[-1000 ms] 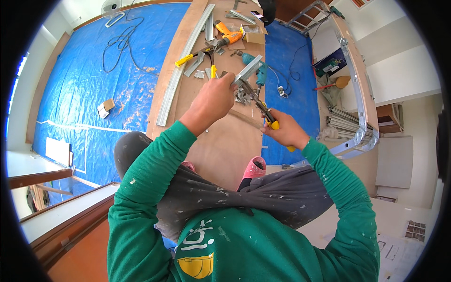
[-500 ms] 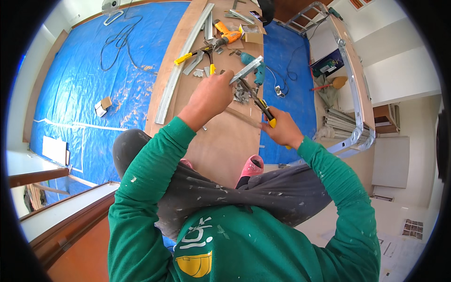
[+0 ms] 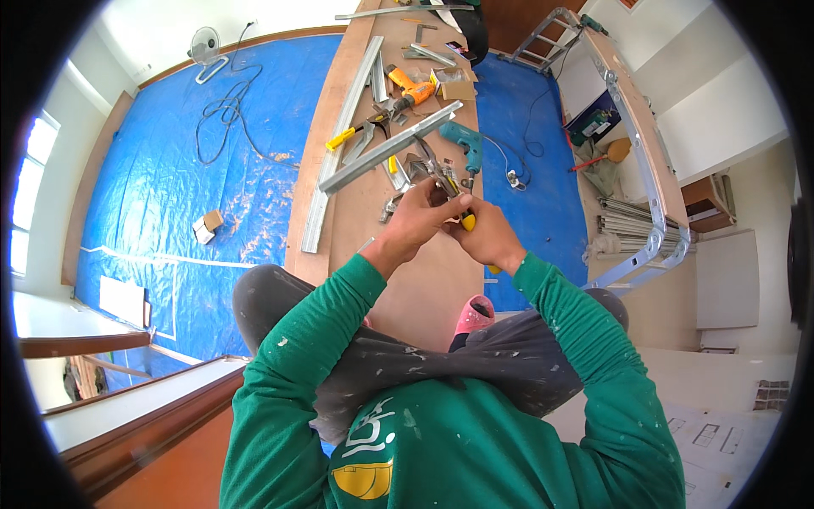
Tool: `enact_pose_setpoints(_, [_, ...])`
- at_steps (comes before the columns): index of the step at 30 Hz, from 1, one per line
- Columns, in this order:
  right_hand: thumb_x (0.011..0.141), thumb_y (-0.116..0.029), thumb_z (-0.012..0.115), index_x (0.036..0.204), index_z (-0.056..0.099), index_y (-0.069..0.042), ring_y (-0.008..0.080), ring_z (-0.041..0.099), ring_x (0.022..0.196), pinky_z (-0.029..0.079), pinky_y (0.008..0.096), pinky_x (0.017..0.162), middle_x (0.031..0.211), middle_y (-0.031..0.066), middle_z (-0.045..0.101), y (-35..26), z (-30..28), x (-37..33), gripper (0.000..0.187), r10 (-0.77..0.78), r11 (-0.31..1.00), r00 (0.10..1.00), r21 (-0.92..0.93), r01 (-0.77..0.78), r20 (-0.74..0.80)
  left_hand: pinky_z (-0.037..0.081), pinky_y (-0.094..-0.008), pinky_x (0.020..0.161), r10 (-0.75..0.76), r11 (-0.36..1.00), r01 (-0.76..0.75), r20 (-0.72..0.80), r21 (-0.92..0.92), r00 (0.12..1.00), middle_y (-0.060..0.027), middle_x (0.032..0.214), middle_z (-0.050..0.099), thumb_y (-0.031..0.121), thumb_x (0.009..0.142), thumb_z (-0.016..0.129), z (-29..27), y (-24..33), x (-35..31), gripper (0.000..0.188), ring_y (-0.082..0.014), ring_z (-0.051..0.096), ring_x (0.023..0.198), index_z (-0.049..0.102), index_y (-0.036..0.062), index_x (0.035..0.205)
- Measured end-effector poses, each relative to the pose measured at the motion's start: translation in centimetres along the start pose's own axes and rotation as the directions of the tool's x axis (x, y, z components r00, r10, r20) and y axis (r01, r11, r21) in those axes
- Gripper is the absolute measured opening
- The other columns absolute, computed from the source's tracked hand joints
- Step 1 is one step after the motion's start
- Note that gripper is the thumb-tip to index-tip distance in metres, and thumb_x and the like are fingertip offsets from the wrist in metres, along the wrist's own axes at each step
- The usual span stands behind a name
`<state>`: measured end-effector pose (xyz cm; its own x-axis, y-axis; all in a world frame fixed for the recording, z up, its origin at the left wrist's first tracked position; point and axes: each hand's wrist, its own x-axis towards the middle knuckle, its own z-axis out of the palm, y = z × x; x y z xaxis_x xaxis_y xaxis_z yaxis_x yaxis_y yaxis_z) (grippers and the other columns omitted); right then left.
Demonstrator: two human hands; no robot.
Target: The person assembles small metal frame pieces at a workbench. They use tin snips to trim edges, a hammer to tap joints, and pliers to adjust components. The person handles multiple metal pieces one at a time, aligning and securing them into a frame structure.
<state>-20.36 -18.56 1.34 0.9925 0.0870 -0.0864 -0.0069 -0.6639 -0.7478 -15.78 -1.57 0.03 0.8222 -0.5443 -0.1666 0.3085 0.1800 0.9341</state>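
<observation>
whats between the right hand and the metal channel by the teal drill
In the head view, the yellow-handled tool in the right hand and the left hand lie there.

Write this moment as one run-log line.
Left hand: at yellow-handled metal snips | right hand: holding snips | long silver metal channel: by snips' tips

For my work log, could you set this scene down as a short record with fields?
Right hand: holding yellow-handled cutters
Left hand: close against the right hand, at the cutters; its grip is partly hidden
Metal strip: slanting by the cutters' blades; cannot tell whether they grip it
Board: wooden, beneath the hands
On the board: orange drill, cardboard box, and a teal drill near the right edge
Floor: blue sheet on both sides of the board
Far left: fan
</observation>
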Motion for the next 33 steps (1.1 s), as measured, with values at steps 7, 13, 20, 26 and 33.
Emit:
enact_pose_setpoints(7, [0.086,-0.024,0.082,0.125,0.064,0.001,0.0371,0.073,0.1,0.057,0.0433,0.089,0.108,0.0174,0.075,-1.8,0.4,0.0,0.05,0.036,0.999,0.997,0.006,-0.036,-0.066,0.05,-0.0351,0.098,0.075,0.99,-0.088,-0.117,-0.114,0.99,-0.0106,0.113,0.07,0.022,0.097,0.08,0.6,-0.2,0.4,0.043,-0.018,0.066,0.108,0.06,-0.0041,0.124])
enact_pose_setpoints(13, [0.083,-0.025,0.082,0.115,0.064,0.002,0.0311,0.073,0.092,0.057,0.0424,0.083,0.097,0.0135,0.074,-0.8,0.6,-0.4,0.046,0.128,0.988,0.991,0.076,-0.132,0.046,0.055,-0.0331,0.092,0.153,0.988,-0.154,-0.143,0.009,0.978,-0.013,0.114,0.071,0.024,0.095,0.08,0.2,-0.1,0.3,0.045,-0.0174,0.067,0.107,0.06,-0.0063,0.121])
enact_pose_setpoints(20, [0.088,-0.027,0.078,0.111,0.067,0.001,0.0419,0.072,0.093,0.056,0.0459,0.083,0.098,0.0225,0.074,0.7,2.5,0.0,0.038,0.044,0.996,0.981,0.089,-0.028,-0.188,0.057,-0.036,0.087,0.22,0.97,-0.2,-0.145,0.14,0.965,-0.012,0.107,0.073,0.027,0.094,0.081,0.7,-0.2,0.5,0.051,-0.0183,0.07,0.099,0.06,-0.0085,0.124])
enact_pose_setpoints(26, [0.093,-0.026,0.075,0.113,0.069,-0.002,0.0448,0.071,0.093,0.056,0.0489,0.081,0.096,0.0244,0.074,0.9,1.9,0.1,0.032,0.056,0.998,0.982,0.017,-0.054,-0.182,0.058,-0.0395,0.074,0.281,0.617,-0.102,-0.098,0.78,0.955,-0.0202,0.088,0.075,0.034,0.092,0.08,1.4,4.0,-1.5,0.047,-0.0322,0.075,0.082,0.067,-0.0065,0.111])
enact_pose_setpoints(33, [0.093,-0.038,0.074,0.113,0.065,-0.003,0.0456,0.07,0.096,0.055,0.0547,0.082,0.099,0.0235,0.073,2.1,1.6,0.9,0.041,0.117,0.977,0.966,-0.149,-0.153,-0.229,0.053,-0.0478,0.084,0.848,-0.199,-0.006,0.176,0.98,0.5,-0.0201,0.112,0.074,0.039,0.089,0.081,-0.8,12.2,-5.3,0.061,-0.0394,0.07,0.104,0.061,0.0054,0.135])
